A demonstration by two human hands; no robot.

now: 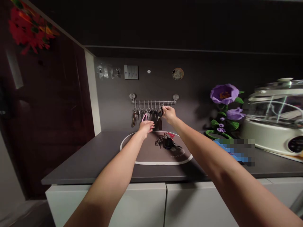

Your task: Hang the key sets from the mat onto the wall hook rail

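Note:
A clear hook rail (153,101) runs along the dark back wall, with several key rings and keys (139,111) hanging from it. Up at the rail's right part, my right hand (169,114) is closed in a pinch on a key ring (162,107); dark keys (160,114) dangle beside its fingertips. My left hand (146,127) is lower, just under the hanging keys and close to a pink strap (144,117). Its fingers stretch out to the right, and I see nothing held in them. Below both hands, a bunch of keys (167,142) with a round black piece and a red tag lies on the mat.
The brown mat (142,154) with a white rim lies on the dark counter (94,157). To the right stand purple flowers (224,94), a blue item (232,151) and a cream appliance with a clear top (267,126). A dark cabinet (165,25) overhangs the counter.

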